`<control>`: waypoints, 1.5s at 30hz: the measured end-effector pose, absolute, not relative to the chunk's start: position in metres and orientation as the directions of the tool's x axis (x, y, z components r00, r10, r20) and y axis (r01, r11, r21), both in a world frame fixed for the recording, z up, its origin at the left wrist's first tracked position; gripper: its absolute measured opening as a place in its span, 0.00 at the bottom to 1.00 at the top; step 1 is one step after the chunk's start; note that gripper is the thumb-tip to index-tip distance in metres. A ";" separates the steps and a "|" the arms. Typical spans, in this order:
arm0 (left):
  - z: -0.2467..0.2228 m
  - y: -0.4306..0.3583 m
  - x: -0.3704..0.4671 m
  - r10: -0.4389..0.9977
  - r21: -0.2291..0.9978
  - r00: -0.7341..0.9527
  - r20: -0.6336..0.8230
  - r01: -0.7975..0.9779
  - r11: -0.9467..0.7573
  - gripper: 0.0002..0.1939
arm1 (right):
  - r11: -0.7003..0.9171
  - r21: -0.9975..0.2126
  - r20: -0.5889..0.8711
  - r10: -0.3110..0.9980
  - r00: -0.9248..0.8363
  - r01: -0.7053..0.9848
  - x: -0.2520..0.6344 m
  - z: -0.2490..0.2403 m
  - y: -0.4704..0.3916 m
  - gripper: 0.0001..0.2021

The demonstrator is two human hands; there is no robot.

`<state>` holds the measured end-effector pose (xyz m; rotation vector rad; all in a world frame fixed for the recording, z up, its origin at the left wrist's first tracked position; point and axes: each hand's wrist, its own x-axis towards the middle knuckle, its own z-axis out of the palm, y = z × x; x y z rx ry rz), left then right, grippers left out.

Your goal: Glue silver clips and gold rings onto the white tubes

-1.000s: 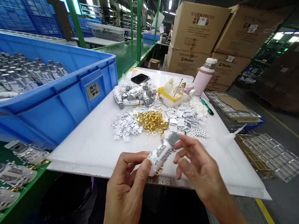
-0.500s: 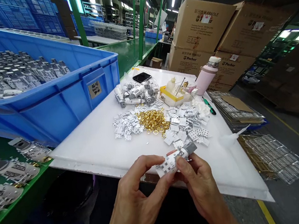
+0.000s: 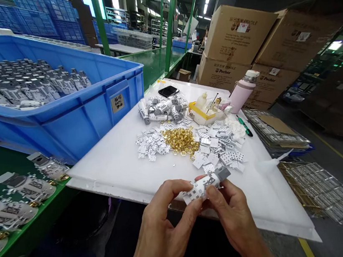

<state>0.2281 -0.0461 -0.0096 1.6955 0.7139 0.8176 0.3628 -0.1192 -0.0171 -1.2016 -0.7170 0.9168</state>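
Observation:
A small white and grey model part (image 3: 203,186), roughly cylindrical with a grey block at one end, is held between both hands over the table's near edge. My left hand (image 3: 163,226) pinches its left, white end with thumb and forefinger. My right hand (image 3: 231,209) grips the grey-block side, thumb on top. Beyond them lie a heap of gold rings (image 3: 181,140), small white flat pieces (image 3: 152,143) to its left and more white plates (image 3: 219,145) to its right. Similar white and grey parts (image 3: 164,108) are piled farther back.
On the left stands a blue bin (image 3: 92,101) full of similar parts; larger assemblies (image 3: 27,187) rest on a green ledge. A phone (image 3: 168,91), yellow-edged tray (image 3: 203,116), pink bottle (image 3: 243,94), green-black pen (image 3: 245,125) and white squeeze bottle (image 3: 271,165) are on the table (image 3: 108,172).
The whole view has shifted slightly, so the scene sits a little farther right. Both hands keep their hold on the model part, with almost no change in grip.

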 end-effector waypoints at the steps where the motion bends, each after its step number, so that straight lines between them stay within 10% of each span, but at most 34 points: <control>1: -0.009 -0.046 0.228 0.797 0.967 0.586 0.145 0.085 -0.239 0.08 | 0.088 -0.970 -0.030 0.884 0.466 -0.229 0.363 -0.018 -0.119 0.12; 12: 0.006 -0.043 0.224 0.750 0.993 0.660 -0.044 0.115 -0.042 0.10 | -0.019 -0.942 -0.169 0.890 0.423 -0.336 0.362 -0.009 -0.117 0.18; 21: 0.011 -0.032 0.217 0.739 0.957 0.674 0.010 0.208 -0.203 0.06 | -0.044 -0.992 0.001 0.939 0.344 0.121 0.382 0.008 -0.119 0.17; 34: 0.002 -0.035 0.214 0.785 0.946 0.599 0.158 0.136 -0.294 0.06 | 0.100 -0.750 0.352 0.897 0.267 0.653 0.379 0.015 -0.112 0.10; 39: 0.003 -0.038 0.215 0.789 0.921 0.567 0.238 0.127 -0.368 0.03 | 0.064 -0.862 0.248 0.918 0.309 0.502 0.382 0.010 -0.115 0.13; 45: 0.009 -0.042 0.214 0.814 0.938 0.541 0.211 0.121 -0.324 0.07 | 0.030 -0.998 0.008 0.932 0.362 -0.055 0.383 0.001 -0.113 0.15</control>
